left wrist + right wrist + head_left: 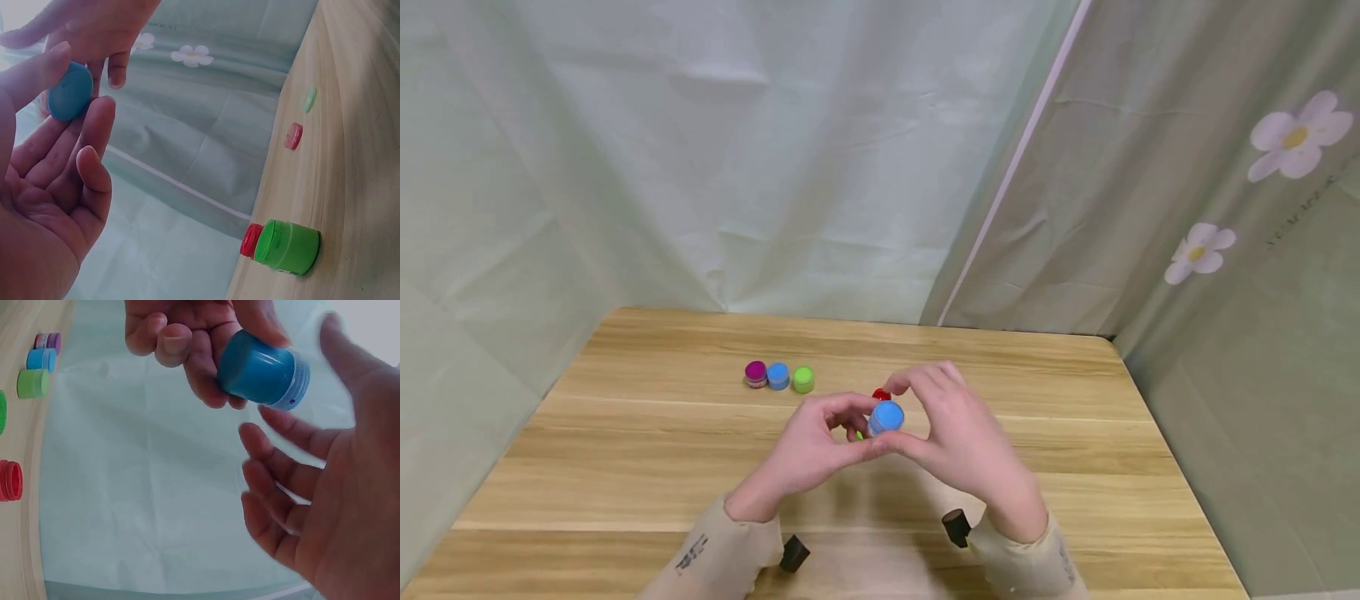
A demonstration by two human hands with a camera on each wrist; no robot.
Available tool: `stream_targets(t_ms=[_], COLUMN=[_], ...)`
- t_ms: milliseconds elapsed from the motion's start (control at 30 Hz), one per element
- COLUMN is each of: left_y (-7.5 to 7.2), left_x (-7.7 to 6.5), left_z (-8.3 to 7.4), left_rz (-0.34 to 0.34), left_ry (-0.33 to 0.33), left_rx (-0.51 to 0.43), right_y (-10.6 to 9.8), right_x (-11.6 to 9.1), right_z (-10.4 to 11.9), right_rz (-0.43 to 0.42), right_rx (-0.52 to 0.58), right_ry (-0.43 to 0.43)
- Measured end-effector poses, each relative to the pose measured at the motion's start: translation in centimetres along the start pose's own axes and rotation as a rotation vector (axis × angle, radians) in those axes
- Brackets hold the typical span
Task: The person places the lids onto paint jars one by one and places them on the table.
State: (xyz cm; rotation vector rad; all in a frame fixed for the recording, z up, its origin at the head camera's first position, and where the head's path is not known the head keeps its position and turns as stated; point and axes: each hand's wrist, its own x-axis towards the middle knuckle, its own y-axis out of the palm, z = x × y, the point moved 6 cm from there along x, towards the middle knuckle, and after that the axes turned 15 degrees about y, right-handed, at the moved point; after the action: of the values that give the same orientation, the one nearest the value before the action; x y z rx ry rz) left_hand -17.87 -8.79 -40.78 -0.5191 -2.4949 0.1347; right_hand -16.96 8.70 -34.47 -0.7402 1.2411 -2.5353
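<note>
Blue jar (887, 417): likely light, stiff, slightly slippery; grip round its sides. Held above tabletop (625, 450), four o'clock from row's green jar (803, 380), head view. Left hand (808, 442) pinches it; right hand (961, 429) spread beside it.

Left hand (47, 194) pinches blue jar (70, 92); right hand (100, 28) behind it. On the tabletop (359, 169): green jar (294, 247) partly hiding red jar (250, 241); red lid (293, 136) near green lid (309, 99).
</note>
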Motion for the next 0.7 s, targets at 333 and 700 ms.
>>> stream_targets(t_ms=[333,700], left_y=[-0.4,-0.1], left_x=[-0.3,-0.2], left_z=[0.2,0.0], left_rz=[-0.034,-0.044], left_ry=[0.016,0.016], left_rx=[-0.038,-0.069], right_y=[-0.3,0.4], right_x=[-0.3,0.1], right_z=[1.3,0.6], right_rz=[0.078,-0.006], right_rx=[0.097,-0.008], right_ry=[-0.296,-0.092])
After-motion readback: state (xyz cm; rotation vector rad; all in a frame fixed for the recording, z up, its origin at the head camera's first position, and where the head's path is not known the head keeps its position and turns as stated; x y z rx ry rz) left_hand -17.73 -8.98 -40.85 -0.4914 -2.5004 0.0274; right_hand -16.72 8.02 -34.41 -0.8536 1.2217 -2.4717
